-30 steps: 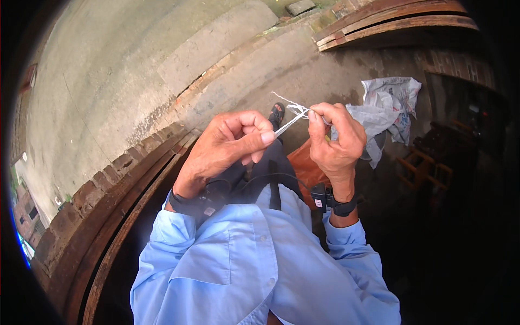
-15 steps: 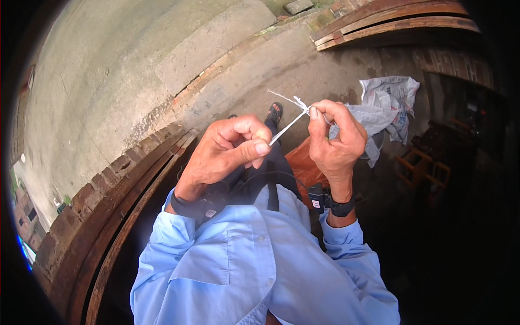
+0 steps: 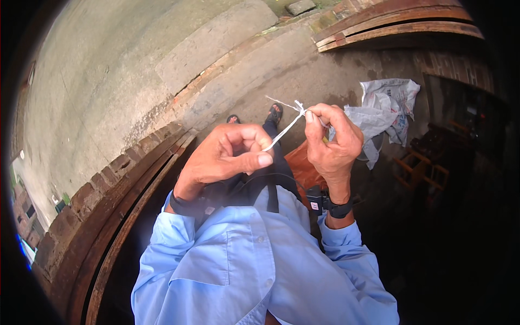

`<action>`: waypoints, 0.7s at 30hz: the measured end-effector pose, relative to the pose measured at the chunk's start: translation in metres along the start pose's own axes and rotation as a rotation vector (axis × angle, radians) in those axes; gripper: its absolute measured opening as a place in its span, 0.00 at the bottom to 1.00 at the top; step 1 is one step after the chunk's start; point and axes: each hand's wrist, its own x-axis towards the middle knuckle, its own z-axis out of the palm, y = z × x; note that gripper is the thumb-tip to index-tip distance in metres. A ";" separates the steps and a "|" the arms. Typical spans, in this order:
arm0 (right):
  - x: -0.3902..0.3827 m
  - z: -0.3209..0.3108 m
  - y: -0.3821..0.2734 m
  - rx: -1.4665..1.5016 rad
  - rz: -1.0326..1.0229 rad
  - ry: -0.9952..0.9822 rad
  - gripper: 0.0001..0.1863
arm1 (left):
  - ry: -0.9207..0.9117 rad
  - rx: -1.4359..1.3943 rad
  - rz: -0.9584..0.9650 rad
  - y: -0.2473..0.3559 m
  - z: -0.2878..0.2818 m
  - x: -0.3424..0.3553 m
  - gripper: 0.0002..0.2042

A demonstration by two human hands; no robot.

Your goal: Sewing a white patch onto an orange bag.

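A thin white string (image 3: 284, 128) is stretched between both my hands, held up in front of my chest. My left hand (image 3: 225, 157) pinches its lower end between thumb and forefinger. My right hand (image 3: 331, 142) grips the upper end, where a small knot with short loose tails sticks out toward the left. Both wrists wear dark bands, and light blue sleeves cover my forearms. An orange object (image 3: 302, 165) shows partly below, behind my right hand.
I stand on a concrete floor (image 3: 303, 70) with my sandalled feet (image 3: 273, 114) visible below. A crumpled white sack (image 3: 387, 111) lies at the right near a small wooden stool (image 3: 420, 168). A brick ledge (image 3: 116, 173) runs along the left; wooden planks (image 3: 395, 24) lie at the top right.
My hands have shifted slightly lower and the string between them is pulled tighter; the grip on both ends is unchanged.
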 end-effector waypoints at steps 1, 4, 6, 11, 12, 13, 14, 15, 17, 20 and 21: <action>0.000 0.000 0.000 0.003 0.000 -0.016 0.05 | -0.025 0.052 -0.017 -0.003 0.000 0.003 0.08; -0.001 0.002 -0.002 0.042 0.003 -0.068 0.05 | -0.061 0.097 -0.156 0.003 0.002 0.008 0.13; -0.002 0.003 -0.003 0.057 0.020 -0.094 0.05 | -0.039 0.038 -0.133 -0.002 0.006 0.010 0.12; -0.007 0.004 -0.001 0.075 0.047 -0.129 0.05 | 0.125 -0.076 -0.049 -0.013 -0.003 0.016 0.14; -0.008 0.005 -0.003 0.084 0.060 -0.155 0.05 | 0.157 -0.110 -0.042 -0.015 -0.006 0.016 0.14; -0.008 0.005 -0.007 0.092 0.075 -0.180 0.05 | 0.185 -0.145 -0.035 -0.017 -0.009 0.017 0.14; -0.008 0.007 -0.009 0.100 0.089 -0.205 0.05 | 0.215 -0.179 -0.027 -0.018 -0.012 0.017 0.15; -0.010 0.009 -0.010 0.113 0.105 -0.214 0.05 | 0.244 -0.190 0.008 -0.020 -0.010 0.019 0.14; -0.014 0.014 -0.009 0.137 0.139 -0.230 0.05 | 0.258 -0.235 0.057 -0.026 -0.011 0.024 0.14; -0.020 0.021 -0.010 0.236 0.257 -0.215 0.04 | 0.310 -0.345 0.109 -0.025 -0.004 0.028 0.14; -0.019 0.023 -0.012 0.248 0.238 -0.216 0.04 | 0.332 -0.390 0.123 -0.024 -0.002 0.028 0.14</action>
